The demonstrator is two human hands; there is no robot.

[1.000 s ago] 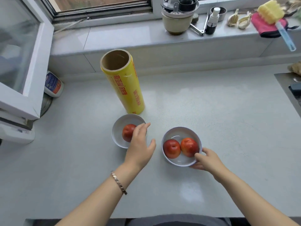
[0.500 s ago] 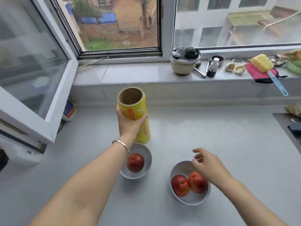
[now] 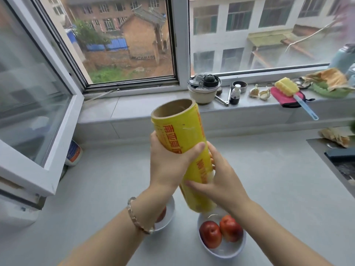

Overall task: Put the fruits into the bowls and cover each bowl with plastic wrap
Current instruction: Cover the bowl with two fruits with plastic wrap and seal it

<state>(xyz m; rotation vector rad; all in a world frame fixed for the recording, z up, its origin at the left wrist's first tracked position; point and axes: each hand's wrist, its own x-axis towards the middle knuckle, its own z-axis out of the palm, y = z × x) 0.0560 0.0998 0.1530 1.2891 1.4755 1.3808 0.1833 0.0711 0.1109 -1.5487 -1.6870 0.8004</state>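
Sitting nearest on the pale counter [image 3: 278, 179] is a white bowl [image 3: 233, 251] with two red fruits in it, touching each other: one on the left [image 3: 210, 234] and one on the right [image 3: 231, 229]. Just to its left stands a second white bowl [image 3: 169, 212], largely covered by the left forearm. A sliver of a third red fruit [image 3: 162, 215] shows in it beside a metal bracelet [image 3: 138, 217] on that wrist. Both bowls stand open-topped.

Above the bowls, off the counter, both hands hold the yellow roll of plastic wrap [image 3: 180, 135]. It is tilted, with its open cardboard end up and away and its lower end over the nearer bowl. The left hand [image 3: 169, 167] is wrapped round the roll's middle, thumb across the printed front. The right hand [image 3: 219, 181] clasps the lower half from the right, thumb laid over the front. Its fingers are behind the roll, and whether they pinch a loose edge of film I cannot tell.

Farther back on the left, a small labelled container [image 3: 74, 155] sits under the swung-in window sash [image 3: 38, 121]. On the windowsill [image 3: 134, 110] beyond are a cream tub [image 3: 204, 96], a small dark bottle [image 3: 235, 95], garlic bulbs [image 3: 259, 93] and a pink cloth [image 3: 284, 97] with a yellow sponge brush [image 3: 287, 86] lying on it.
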